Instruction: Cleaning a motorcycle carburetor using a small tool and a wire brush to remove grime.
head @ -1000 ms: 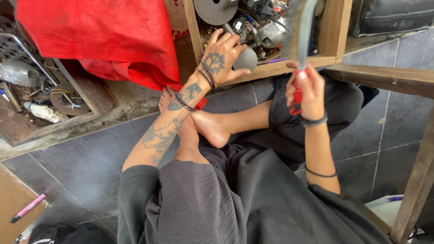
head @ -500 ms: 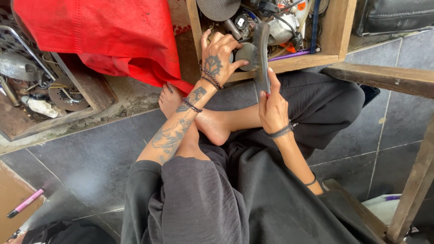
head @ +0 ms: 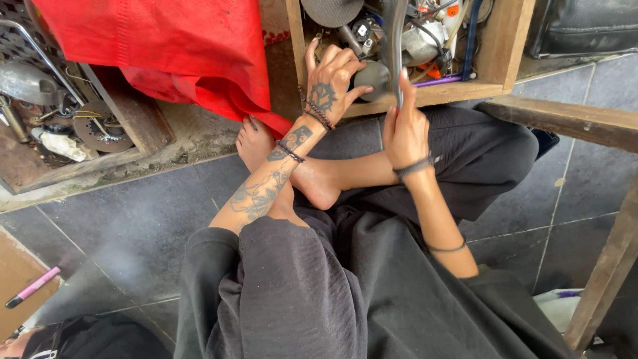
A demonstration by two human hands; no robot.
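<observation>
Wooden crate (head: 495, 50) holds metal parts (head: 425, 36), grey disc (head: 371, 80).

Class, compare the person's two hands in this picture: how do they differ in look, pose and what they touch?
The left hand bears dark tattoos; the right hand shows none. The left hand spreads its fingers over a round grey part in the wooden box; the right hand closes around an upright grey metal bar. Both wear dark wrist bands and reach toward the same box.
</observation>
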